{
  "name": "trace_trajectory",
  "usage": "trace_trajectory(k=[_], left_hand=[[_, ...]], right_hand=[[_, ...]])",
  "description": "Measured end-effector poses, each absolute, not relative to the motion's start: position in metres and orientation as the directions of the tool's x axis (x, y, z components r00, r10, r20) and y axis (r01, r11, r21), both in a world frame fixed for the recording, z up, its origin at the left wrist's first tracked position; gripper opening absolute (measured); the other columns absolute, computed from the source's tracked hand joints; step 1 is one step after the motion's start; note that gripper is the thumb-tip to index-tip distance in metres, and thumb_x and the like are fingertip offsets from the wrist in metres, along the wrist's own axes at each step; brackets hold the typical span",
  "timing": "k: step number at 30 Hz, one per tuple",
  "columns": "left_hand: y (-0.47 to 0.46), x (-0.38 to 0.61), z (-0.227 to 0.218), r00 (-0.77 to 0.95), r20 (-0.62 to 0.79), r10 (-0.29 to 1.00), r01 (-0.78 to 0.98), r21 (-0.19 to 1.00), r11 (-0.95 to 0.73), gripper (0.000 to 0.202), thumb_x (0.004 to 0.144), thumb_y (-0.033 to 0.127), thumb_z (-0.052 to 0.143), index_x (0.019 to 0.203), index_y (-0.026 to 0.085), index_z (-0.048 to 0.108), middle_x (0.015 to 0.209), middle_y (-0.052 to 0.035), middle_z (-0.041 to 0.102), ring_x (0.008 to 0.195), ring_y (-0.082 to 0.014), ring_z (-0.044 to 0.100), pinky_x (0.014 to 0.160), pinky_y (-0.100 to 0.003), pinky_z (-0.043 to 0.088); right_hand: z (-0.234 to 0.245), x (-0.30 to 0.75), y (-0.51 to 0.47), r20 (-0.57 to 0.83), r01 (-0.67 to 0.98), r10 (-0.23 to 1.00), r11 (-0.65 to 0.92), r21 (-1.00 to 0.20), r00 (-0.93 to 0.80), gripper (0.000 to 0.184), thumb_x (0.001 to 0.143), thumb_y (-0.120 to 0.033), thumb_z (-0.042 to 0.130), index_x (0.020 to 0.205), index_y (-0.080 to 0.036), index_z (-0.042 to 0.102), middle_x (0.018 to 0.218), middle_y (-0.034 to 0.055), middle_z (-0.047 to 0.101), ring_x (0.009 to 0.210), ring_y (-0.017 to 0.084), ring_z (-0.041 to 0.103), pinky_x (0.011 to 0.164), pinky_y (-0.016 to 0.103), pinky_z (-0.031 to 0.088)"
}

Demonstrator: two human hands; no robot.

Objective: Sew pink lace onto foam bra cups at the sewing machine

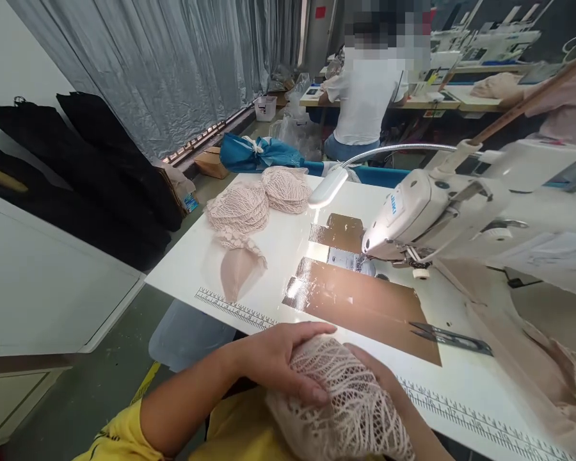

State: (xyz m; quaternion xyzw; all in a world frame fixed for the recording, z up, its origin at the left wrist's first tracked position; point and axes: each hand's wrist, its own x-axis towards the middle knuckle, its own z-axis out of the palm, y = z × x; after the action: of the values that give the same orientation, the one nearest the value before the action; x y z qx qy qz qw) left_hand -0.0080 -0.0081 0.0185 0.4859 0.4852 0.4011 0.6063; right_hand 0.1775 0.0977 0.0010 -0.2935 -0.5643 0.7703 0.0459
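Observation:
My left hand (281, 358) lies flat on top of a cream lace piece (345, 403) at the near edge of the white sewing table (288, 256). My right hand (379, 378) is mostly hidden under and behind the same lace and holds it from below. Two stacks of pink lace cups (240, 208) (287, 187) sit at the table's far left, with a single beige cup (237, 272) in front of them. The white sewing machine (427, 211) stands to the right, its needle area (365, 256) above brown tape patches (360, 301).
Thread snips (448, 337) lie on the tape to the right. Beige fabric (532, 346) hangs over the table's right side. A lamp (329, 187) on a gooseneck shines on the table. A person in a white shirt (365, 96) sits at another table behind. Black bags (86, 166) lie left.

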Motion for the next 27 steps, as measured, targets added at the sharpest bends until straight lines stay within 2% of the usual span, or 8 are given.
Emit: trace_trajectory(k=[4, 7, 11, 13, 17, 20, 24, 27], left_hand=[[-0.010, -0.012, 0.014, 0.232, -0.244, 0.941, -0.116, 0.954, 0.276, 0.028, 0.074, 0.029, 0.068, 0.096, 0.011, 0.066, 0.083, -0.0036, 0.062, 0.079, -0.0188, 0.059, 0.074, -0.028, 0.049], [-0.010, -0.012, 0.016, 0.204, -0.239, 0.949, -0.167, 0.947, 0.275, 0.024, 0.076, 0.032, 0.067, 0.085, 0.010, 0.066, 0.078, -0.0032, 0.060, 0.077, -0.0183, 0.057, 0.076, -0.028, 0.048], [-0.006, -0.007, 0.017, 0.134, -0.211, 0.968, -0.295, 0.924, 0.242, 0.037, 0.081, 0.046, 0.064, 0.086, 0.009, 0.066, 0.073, -0.0040, 0.059, 0.070, -0.0154, 0.055, 0.070, -0.026, 0.046], [-0.002, -0.004, 0.016, 0.069, -0.196, 0.978, -0.309, 0.928, 0.208, 0.042, 0.084, 0.051, 0.060, 0.085, 0.009, 0.065, 0.073, -0.0044, 0.058, 0.068, -0.0145, 0.054, 0.068, -0.025, 0.045], [0.004, -0.001, 0.009, 0.002, -0.218, 0.976, -0.241, 0.947, 0.212, 0.047, 0.084, 0.056, 0.057, 0.079, 0.010, 0.064, 0.071, -0.0035, 0.057, 0.066, -0.0133, 0.050, 0.065, -0.025, 0.042], [0.005, 0.003, 0.002, -0.064, -0.301, 0.952, -0.419, 0.873, 0.248, 0.056, 0.081, 0.067, 0.052, 0.078, 0.012, 0.066, 0.070, -0.0039, 0.059, 0.067, -0.0158, 0.054, 0.068, -0.028, 0.045], [0.005, 0.017, 0.001, -0.045, -0.258, 0.965, -0.813, 0.570, 0.115, 0.081, 0.070, 0.084, 0.046, 0.115, 0.018, 0.062, 0.110, -0.0105, 0.064, 0.104, -0.0269, 0.059, 0.090, -0.038, 0.046], [0.011, 0.035, 0.007, 0.039, -0.221, 0.975, -0.861, 0.488, 0.145, 0.073, 0.069, 0.063, 0.068, 0.125, 0.018, 0.058, 0.124, -0.0131, 0.060, 0.115, -0.0292, 0.055, 0.098, -0.040, 0.043]], right_hand=[[0.013, 0.187, 0.093, -0.395, 0.145, 0.613, -0.417, -0.897, -0.684, 0.064, 0.067, -0.047, 0.077, 0.122, -0.022, 0.057, 0.064, -0.0005, 0.061, 0.057, 0.016, 0.056, 0.054, 0.027, 0.046], [0.014, 0.190, 0.093, -0.348, 0.121, 0.727, -0.346, -0.930, -0.592, 0.075, 0.071, -0.050, 0.074, 0.136, -0.022, 0.047, 0.059, -0.0033, 0.056, 0.051, 0.012, 0.049, 0.049, 0.022, 0.040], [0.010, 0.188, 0.104, -0.294, 0.123, 0.699, -0.285, -0.950, -0.652, 0.039, 0.071, -0.053, 0.072, 0.094, -0.021, 0.071, 0.061, -0.0016, 0.054, 0.057, 0.014, 0.050, 0.055, 0.026, 0.043], [0.011, 0.186, 0.110, -0.284, 0.122, 0.626, -0.288, -0.950, -0.726, 0.043, 0.076, -0.062, 0.060, 0.072, -0.020, 0.070, 0.062, 0.0021, 0.058, 0.060, 0.018, 0.054, 0.059, 0.030, 0.046], [0.017, 0.184, 0.114, -0.186, 0.087, 0.580, -0.195, -0.977, -0.793, 0.046, 0.074, -0.065, 0.060, 0.072, -0.021, 0.072, 0.071, 0.0049, 0.065, 0.067, 0.022, 0.058, 0.069, 0.034, 0.048], [0.018, 0.186, 0.114, -0.193, 0.120, 0.655, -0.155, -0.981, -0.730, 0.030, 0.073, -0.050, 0.069, 0.069, -0.020, 0.072, 0.068, 0.0029, 0.065, 0.065, 0.021, 0.059, 0.065, 0.031, 0.048], [0.016, 0.186, 0.116, -0.153, 0.057, 0.793, -0.148, -0.987, -0.590, 0.031, 0.077, -0.051, 0.065, 0.079, -0.022, 0.075, 0.075, 0.0053, 0.069, 0.076, 0.026, 0.063, 0.071, 0.035, 0.051], [0.018, 0.180, 0.114, -0.079, 0.129, 0.802, -0.003, -0.992, -0.592, 0.032, 0.077, -0.050, 0.065, 0.065, -0.022, 0.072, 0.071, 0.0053, 0.067, 0.070, 0.023, 0.060, 0.067, 0.033, 0.050]])
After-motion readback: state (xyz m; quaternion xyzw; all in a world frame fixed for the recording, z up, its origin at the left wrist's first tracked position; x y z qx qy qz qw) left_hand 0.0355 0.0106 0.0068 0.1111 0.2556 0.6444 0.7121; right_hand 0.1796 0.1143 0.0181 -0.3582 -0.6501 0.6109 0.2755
